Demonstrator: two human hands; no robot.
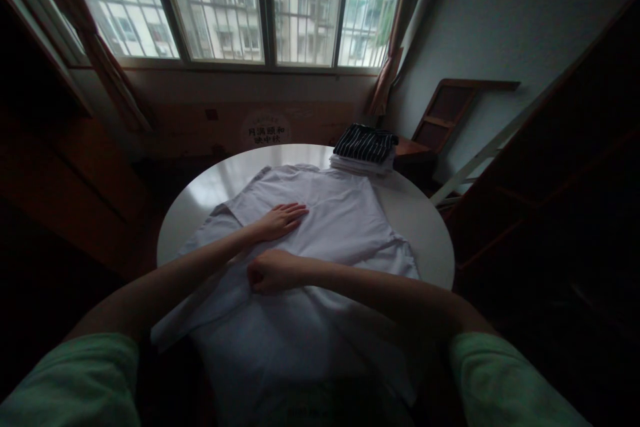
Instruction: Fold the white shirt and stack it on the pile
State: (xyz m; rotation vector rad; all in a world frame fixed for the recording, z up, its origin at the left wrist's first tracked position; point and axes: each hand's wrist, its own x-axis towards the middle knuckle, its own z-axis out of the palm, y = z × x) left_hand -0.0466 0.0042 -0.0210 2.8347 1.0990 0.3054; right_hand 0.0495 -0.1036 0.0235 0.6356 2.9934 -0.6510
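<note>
A white shirt (340,213) lies spread over a round white table (433,233), its near part hanging over the front edge toward me. My left hand (281,220) rests flat on the upper middle of the cloth, fingers stretched out. Just nearer to me, my right hand (275,271) is closed in a fist on the shirt's left-centre, with fabric at its curled fingers. The fingertips of that hand are hidden. Creases run through the cloth around both hands.
A stack of folded clothes, with a black striped garment (365,142) on top of white ones (363,165), sits at the table's far right edge. Beyond are a barred window (225,7) and a wooden-framed piece (447,110) against the right wall. Dark furniture flanks both sides.
</note>
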